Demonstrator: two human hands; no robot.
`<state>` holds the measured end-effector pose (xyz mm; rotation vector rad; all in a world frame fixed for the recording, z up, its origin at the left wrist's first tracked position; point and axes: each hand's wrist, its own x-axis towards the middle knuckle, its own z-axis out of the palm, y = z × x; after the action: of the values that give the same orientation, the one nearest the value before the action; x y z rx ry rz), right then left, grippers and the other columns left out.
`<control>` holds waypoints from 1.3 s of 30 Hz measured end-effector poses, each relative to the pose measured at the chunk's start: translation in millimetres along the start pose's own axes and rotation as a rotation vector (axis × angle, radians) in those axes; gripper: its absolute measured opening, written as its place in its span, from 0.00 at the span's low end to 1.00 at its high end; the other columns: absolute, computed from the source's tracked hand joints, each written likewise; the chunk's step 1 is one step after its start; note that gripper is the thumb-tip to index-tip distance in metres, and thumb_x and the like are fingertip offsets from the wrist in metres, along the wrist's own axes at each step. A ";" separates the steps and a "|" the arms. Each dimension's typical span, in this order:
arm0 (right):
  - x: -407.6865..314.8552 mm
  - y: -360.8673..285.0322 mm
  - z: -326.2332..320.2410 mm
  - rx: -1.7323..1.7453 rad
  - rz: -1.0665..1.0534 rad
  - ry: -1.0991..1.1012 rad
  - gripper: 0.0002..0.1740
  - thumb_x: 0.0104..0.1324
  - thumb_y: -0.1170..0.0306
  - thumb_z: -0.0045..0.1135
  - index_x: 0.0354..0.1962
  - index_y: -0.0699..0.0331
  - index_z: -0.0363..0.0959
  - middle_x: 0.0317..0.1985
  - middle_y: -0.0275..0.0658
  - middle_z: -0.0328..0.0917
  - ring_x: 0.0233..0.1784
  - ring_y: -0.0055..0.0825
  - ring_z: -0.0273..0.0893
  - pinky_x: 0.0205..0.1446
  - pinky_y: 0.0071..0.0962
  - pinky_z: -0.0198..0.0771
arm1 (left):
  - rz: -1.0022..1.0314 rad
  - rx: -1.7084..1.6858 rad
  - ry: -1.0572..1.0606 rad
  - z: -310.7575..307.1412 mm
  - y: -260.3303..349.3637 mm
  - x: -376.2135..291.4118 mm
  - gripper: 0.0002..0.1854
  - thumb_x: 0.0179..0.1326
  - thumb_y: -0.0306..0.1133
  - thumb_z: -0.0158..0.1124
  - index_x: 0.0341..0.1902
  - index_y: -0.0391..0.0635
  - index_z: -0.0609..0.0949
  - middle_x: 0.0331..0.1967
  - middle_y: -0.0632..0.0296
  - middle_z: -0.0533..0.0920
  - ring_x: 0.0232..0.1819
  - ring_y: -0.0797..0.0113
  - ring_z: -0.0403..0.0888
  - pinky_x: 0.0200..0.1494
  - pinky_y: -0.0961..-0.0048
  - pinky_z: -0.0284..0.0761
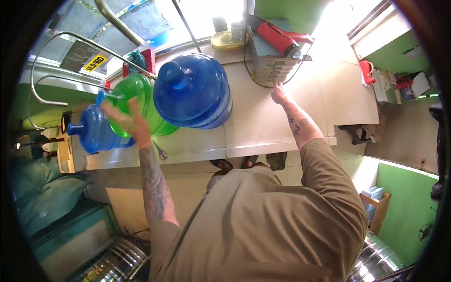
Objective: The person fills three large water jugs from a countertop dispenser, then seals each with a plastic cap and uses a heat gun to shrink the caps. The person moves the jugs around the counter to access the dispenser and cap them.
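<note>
My left hand (132,121) is blurred, fingers spread, over a green water jug (135,93); whether it touches the jug cannot be told. A blue water jug (100,132) lies left of the green one, and a larger blue jug (193,93) is on its right. My right hand (279,94) reaches to the near end of a stack of flat items (275,67), its fingers partly bent at the lower edge; any grip there is unclear. On top of the stack rests a red heat gun (275,35) with a dark cord looping around the stack.
A pair of scissors (161,151) lies near the counter's front edge (197,157). Behind the jugs stand a red basket (149,61) and bent metal tubes (95,46). A yellow container (227,40) and a mug (238,30) sit by the window. A green bag (276,160) is on the floor.
</note>
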<state>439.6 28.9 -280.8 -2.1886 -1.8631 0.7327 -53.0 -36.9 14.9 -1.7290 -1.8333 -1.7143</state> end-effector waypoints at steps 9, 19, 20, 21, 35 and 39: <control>16.0 15.0 -5.3 -0.006 0.016 -0.136 0.47 0.65 0.76 0.45 0.79 0.54 0.37 0.67 0.71 0.61 0.72 0.68 0.60 0.76 0.51 0.59 | -0.382 0.534 0.026 -3.3 -113.5 45.0 0.49 0.60 0.69 0.64 0.64 0.31 0.68 0.52 0.43 0.84 0.54 0.44 0.83 0.56 0.53 0.77; -46.4 15.0 -102.3 -0.020 -0.187 -0.354 0.21 0.70 0.56 0.54 0.53 0.59 0.81 0.50 0.51 0.83 0.59 0.49 0.77 0.64 0.44 0.70 | -0.189 0.301 -0.205 -46.5 -178.9 69.5 0.28 0.69 0.49 0.67 0.57 0.36 0.78 0.51 0.49 0.85 0.50 0.53 0.85 0.53 0.58 0.76; -42.6 14.2 -93.3 -0.022 -0.215 -0.289 0.20 0.71 0.57 0.53 0.53 0.58 0.81 0.50 0.51 0.82 0.59 0.49 0.77 0.63 0.44 0.70 | -0.188 0.285 -0.210 -48.5 -183.9 69.8 0.29 0.68 0.52 0.67 0.56 0.36 0.79 0.49 0.50 0.86 0.49 0.53 0.85 0.52 0.58 0.77; -34.4 13.5 -83.1 -0.019 -0.239 -0.207 0.19 0.71 0.57 0.53 0.52 0.57 0.81 0.49 0.51 0.82 0.58 0.49 0.77 0.63 0.44 0.70 | -0.180 0.267 -0.210 -47.2 -187.0 70.3 0.30 0.67 0.54 0.67 0.54 0.35 0.80 0.47 0.50 0.87 0.48 0.53 0.86 0.51 0.59 0.77; 4.5 -1.3 10.1 -0.234 -0.259 0.254 0.23 0.57 0.66 0.67 0.51 0.60 0.76 0.57 0.46 0.72 0.61 0.49 0.69 0.59 0.52 0.69 | -0.337 0.548 0.076 -48.6 -135.7 35.9 0.44 0.61 0.64 0.66 0.61 0.32 0.73 0.52 0.36 0.82 0.54 0.37 0.81 0.56 0.50 0.75; 15.5 10.6 13.2 -0.013 -0.207 0.209 0.17 0.59 0.68 0.68 0.46 0.61 0.80 0.47 0.48 0.77 0.53 0.49 0.74 0.55 0.46 0.71 | -0.364 0.488 0.046 -49.1 -121.8 39.4 0.45 0.61 0.64 0.66 0.62 0.32 0.72 0.50 0.34 0.82 0.52 0.36 0.81 0.54 0.48 0.76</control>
<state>444.1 39.3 -300.8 -1.9542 -1.9497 0.4364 -184.7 -14.7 -15.7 -1.2136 -2.3985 -1.2240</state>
